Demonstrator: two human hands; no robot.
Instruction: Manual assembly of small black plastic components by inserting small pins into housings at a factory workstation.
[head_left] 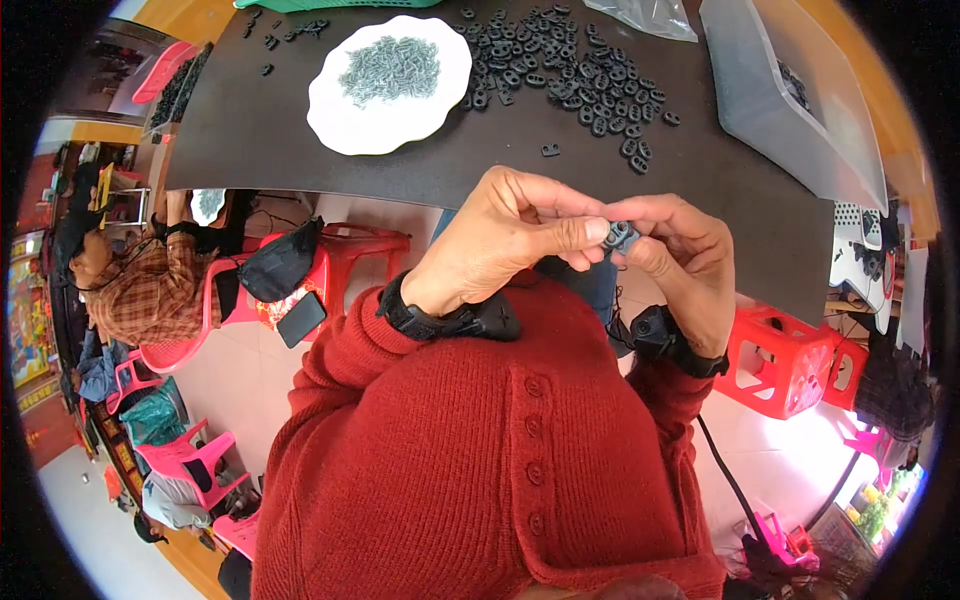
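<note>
Between my two hands, just off the table's near edge, is a small dark two-hole cord lock (pixel 620 236). My left hand (pixel 520 232) pinches it from one side with thumb and forefinger. From the other side my right hand (pixel 685 255) grips it, its thumb below and fingers curled behind. Whether a spring sits inside it cannot be made out. Beyond my hands, a white scalloped plate (pixel 335 125) bears a heap of small metal springs (pixel 392 70). Loose black cord lock pieces (pixel 570 65) lie piled to the right of the plate.
The dark table (pixel 250 140) has a translucent bin (pixel 770 120) at its right end and a green basket (pixel 340 3) at the far edge. Red stools (pixel 775 360) stand at right; a red chair (pixel 350 250) holding a black bag (pixel 283 262) and phone (pixel 302 320) is at left. Other people sit farther left.
</note>
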